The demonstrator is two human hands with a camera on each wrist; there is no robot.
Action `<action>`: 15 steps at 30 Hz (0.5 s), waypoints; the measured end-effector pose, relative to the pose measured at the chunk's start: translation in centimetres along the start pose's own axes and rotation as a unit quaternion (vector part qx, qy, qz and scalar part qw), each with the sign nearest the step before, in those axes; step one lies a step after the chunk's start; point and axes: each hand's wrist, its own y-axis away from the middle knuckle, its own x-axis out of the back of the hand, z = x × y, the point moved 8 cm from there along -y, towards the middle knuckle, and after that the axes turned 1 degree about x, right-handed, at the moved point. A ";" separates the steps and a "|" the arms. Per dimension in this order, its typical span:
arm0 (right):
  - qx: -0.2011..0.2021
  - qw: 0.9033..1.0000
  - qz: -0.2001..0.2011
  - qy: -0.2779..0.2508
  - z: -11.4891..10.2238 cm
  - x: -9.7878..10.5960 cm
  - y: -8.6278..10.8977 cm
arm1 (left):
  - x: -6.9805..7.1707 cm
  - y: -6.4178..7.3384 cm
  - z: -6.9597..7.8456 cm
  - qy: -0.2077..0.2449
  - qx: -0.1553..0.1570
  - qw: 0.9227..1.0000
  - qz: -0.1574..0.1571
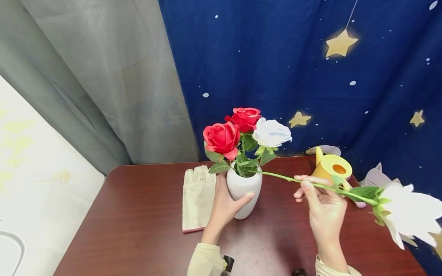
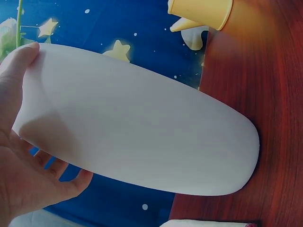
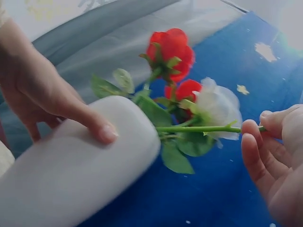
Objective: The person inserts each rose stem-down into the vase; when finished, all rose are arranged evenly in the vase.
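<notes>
A white vase stands on the table, and my left hand grips its side, thumb across the front. Two red roses and a white rose rise from its mouth among green leaves. In my right hand, thumb and fingers pinch the green stem of another white flower. That stem lies nearly level, its bloom out to the right and its far end at the vase's mouth. The right wrist view shows the stem overlapping the rim.
Left of the vase lies a pair of cream gloves. A yellow watering can stands at the back right, behind my right hand. The brown table ends at a blue starry curtain and a grey curtain.
</notes>
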 end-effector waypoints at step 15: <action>-0.062 0.994 0.042 0.080 2.5 -2.3 -1.8 | 0.1 0.1 -0.3 0.010 0.021 1.000 0.002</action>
